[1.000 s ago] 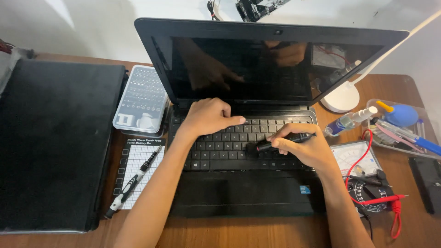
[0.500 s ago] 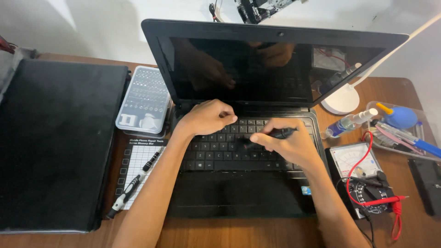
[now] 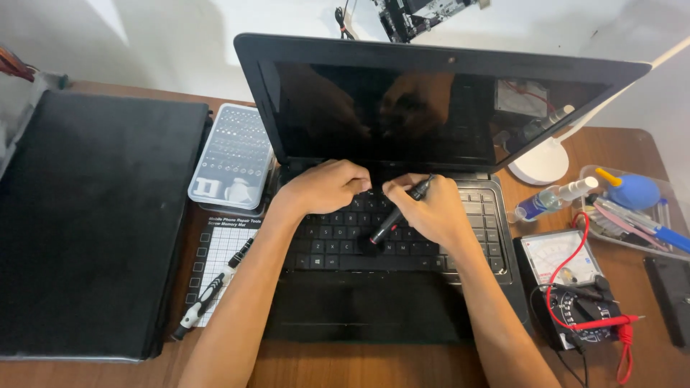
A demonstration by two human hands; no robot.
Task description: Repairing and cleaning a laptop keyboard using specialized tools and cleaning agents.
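Observation:
An open black laptop (image 3: 374,309) sits on the wooden desk, its screen dark. My left hand (image 3: 327,188) rests curled on the upper rows of the keyboard (image 3: 330,241), fingertips at the top edge by the hinge. My right hand (image 3: 431,208) holds a black pen-shaped tool (image 3: 399,212) with a red band, slanting from the hinge down to the middle keys. The two hands nearly touch at the keyboard's top centre. What the fingertips press is hidden.
A closed black laptop (image 3: 93,223) lies at the left. A clear case of screwdriver bits (image 3: 231,154) and a gridded screw mat (image 3: 219,255) with a screwdriver (image 3: 208,291) are beside it. At the right stand a multimeter (image 3: 568,276) with red leads, a spray bottle (image 3: 550,197) and a tray of tools (image 3: 632,208).
My right hand moved left and up toward the hinge, turning the tool from lying flat across the keys to slanting. My left hand stayed near the top row.

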